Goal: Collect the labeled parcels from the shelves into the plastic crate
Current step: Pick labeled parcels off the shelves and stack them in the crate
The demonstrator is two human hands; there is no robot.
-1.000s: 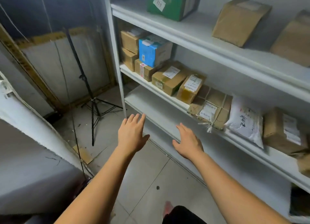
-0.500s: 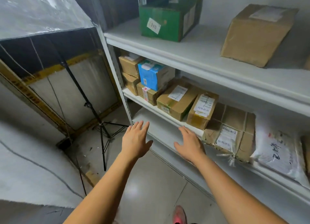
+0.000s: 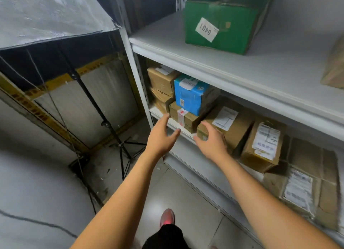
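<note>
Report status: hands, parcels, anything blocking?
Left hand, right hand open, no grip, at middle shelf. Parcels all shelved; brown box under blue box nearest. Crate out of view; nothing blocking.

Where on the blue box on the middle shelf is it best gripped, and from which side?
Likely a two-handed grip on opposite upright faces of the blue box, coming from the open front of the middle shelf. It stands flat-sided on a small brown box, with the upper shelf close over its top.

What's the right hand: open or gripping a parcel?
Open: the right hand has fingers spread, by the labeled box, curled round nothing. Contact: cannot tell.
</note>
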